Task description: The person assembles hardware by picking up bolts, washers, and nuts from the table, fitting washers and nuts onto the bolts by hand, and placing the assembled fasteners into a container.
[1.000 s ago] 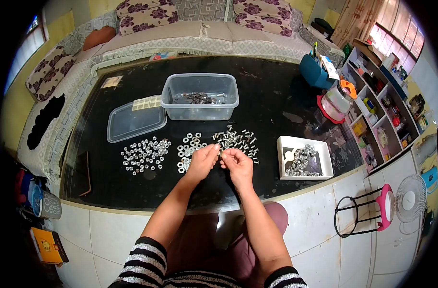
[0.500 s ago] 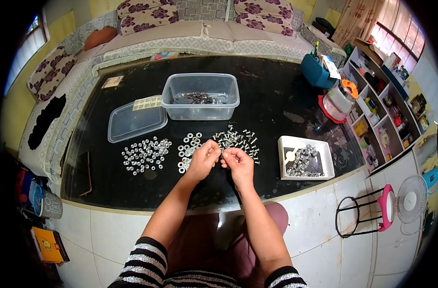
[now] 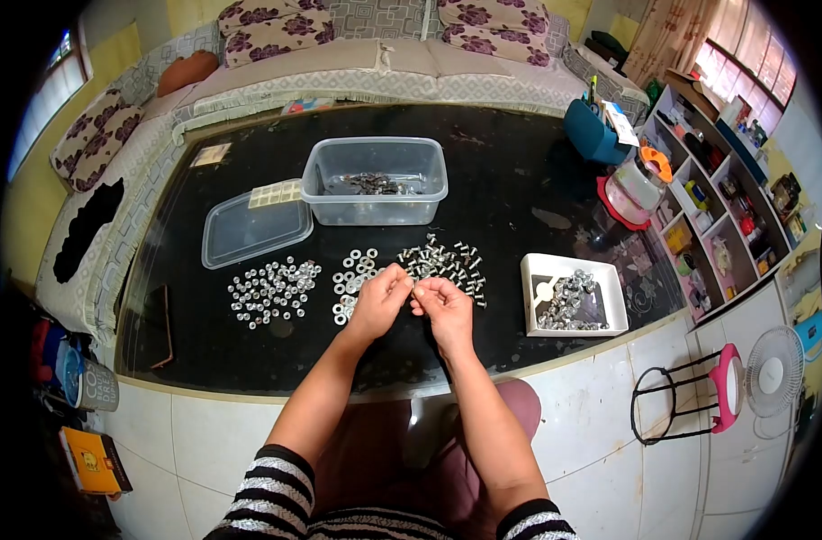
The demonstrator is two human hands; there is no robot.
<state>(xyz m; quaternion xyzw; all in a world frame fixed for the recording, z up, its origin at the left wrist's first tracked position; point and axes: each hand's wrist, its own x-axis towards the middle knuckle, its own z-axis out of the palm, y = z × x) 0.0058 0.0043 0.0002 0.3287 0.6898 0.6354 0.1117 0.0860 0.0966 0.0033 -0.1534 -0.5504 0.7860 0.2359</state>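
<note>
My left hand [image 3: 380, 301] and my right hand [image 3: 445, 307] meet fingertip to fingertip above the near part of the black table [image 3: 276, 360]. Both are closed in a pinch around something small that the fingers mostly hide; its kind cannot be made out. Just behind my hands lies a pile of screws [image 3: 442, 265]. Flat washers [image 3: 353, 274] are spread beside my left hand, some partly covered by it. Farther left is a group of nuts [image 3: 271, 290]. To the right, a white box [image 3: 619, 301] holds assembled-looking metal hardware [image 3: 573, 301] and a pale round-ended piece.
Behind the piles stands a clear plastic tub [image 3: 375, 211] with small dark metal parts inside. Its lid [image 3: 253, 236] lies to the left. A phone-like dark object [image 3: 161, 324] rests near the left edge. A jar [image 3: 636, 189] and a teal holder [image 3: 595, 133] stand at right.
Both hands have shifted very slightly left, still pinched together. The piles, tub and box look the same.
</note>
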